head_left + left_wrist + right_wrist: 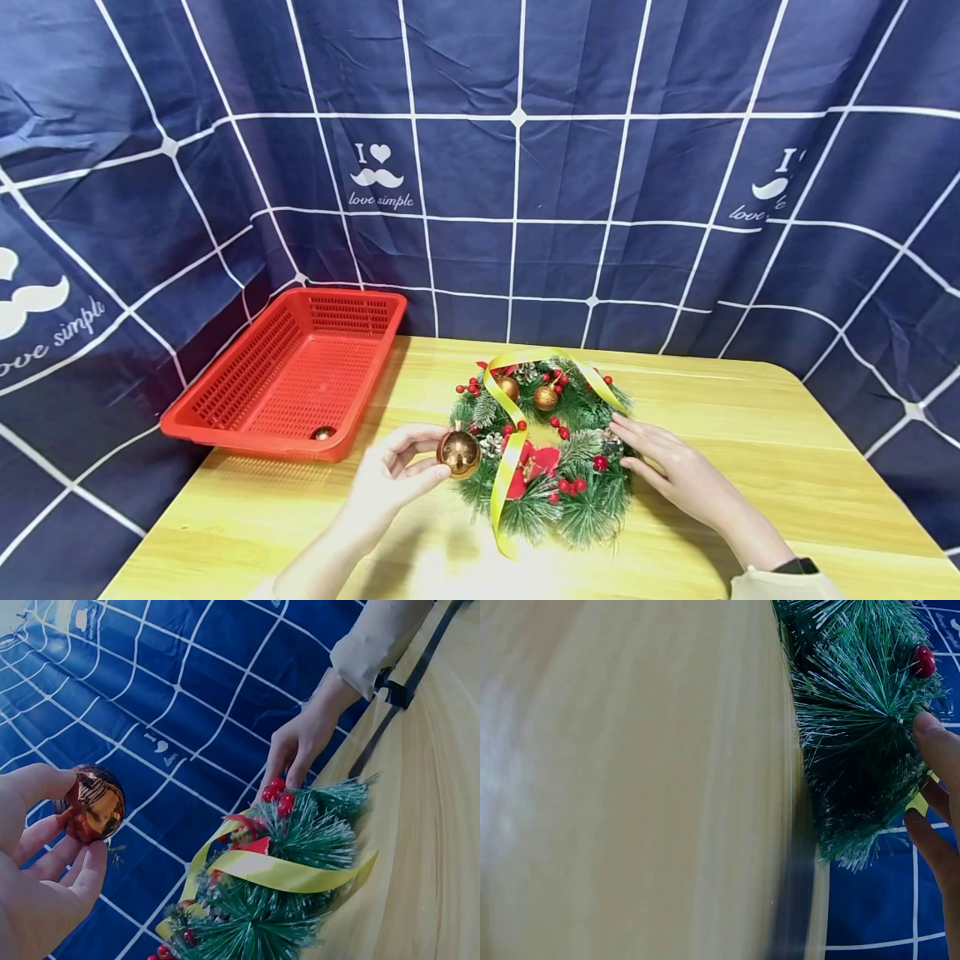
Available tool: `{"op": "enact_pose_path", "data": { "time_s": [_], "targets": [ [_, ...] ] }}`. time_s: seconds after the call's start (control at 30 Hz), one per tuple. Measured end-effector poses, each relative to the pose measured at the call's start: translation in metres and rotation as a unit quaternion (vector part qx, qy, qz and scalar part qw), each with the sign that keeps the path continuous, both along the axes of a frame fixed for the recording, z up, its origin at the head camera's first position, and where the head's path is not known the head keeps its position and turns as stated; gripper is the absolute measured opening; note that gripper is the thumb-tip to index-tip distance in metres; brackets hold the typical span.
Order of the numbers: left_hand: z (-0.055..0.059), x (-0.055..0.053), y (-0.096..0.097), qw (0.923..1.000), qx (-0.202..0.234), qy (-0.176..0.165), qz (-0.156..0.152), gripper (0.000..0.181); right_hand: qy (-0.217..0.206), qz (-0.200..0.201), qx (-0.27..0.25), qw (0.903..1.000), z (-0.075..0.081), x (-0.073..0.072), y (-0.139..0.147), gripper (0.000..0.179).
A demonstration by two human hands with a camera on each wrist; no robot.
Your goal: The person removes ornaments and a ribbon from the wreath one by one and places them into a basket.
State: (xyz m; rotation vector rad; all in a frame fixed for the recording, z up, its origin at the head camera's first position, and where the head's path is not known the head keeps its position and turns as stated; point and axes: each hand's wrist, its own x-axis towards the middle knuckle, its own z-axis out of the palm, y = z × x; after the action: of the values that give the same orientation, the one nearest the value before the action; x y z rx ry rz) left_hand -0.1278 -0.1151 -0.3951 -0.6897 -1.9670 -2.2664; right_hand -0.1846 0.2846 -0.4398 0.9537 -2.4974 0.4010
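Note:
Between thumb and fingers, my left hand point(386, 479) pinches a shiny copper-gold Christmas ball point(458, 452) at the left edge of a green wreath point(592, 512). The same ball point(101, 804) shows a mirror-like surface in the left wrist view. Fairly straight fingers of my right hand point(678, 467) touch the wreath's right side. Red berries, pinecones, red flowers and two small gold balls point(546, 397) decorate the wreath. A yellow ribbon point(510, 467) lies loosely across its top and left, its lower end reaching past the front edge.
A red plastic basket point(348, 417) stands at the table's back left. One more gold ball point(323, 433) lies in its near right corner. The wooden table point(750, 417) backs onto a blue curtain point(570, 175) with white grid lines.

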Motion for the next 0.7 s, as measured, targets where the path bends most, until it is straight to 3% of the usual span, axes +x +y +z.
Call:
{"op": "enact_pose_path", "data": {
  "time_s": [0.3,0.5,0.7],
  "targets": [
    [-0.001,-0.001,-0.017,0.9995,-0.004,0.007,0.031,0.038,0.006,0.003,-0.007,1.0000,-0.001,0.000,0.000,0.055],
    [-0.001,0.000,-0.028,0.9983,-0.009,0.012,0.056,0.039,-0.020,-0.025,-0.003,0.9995,0.000,0.001,-0.001,0.054],
    [-0.004,0.000,-0.042,0.9961,-0.037,-0.005,0.079,0.039,-0.022,-0.027,0.005,0.9994,-0.001,0.001,-0.001,0.053]
  ]
}}
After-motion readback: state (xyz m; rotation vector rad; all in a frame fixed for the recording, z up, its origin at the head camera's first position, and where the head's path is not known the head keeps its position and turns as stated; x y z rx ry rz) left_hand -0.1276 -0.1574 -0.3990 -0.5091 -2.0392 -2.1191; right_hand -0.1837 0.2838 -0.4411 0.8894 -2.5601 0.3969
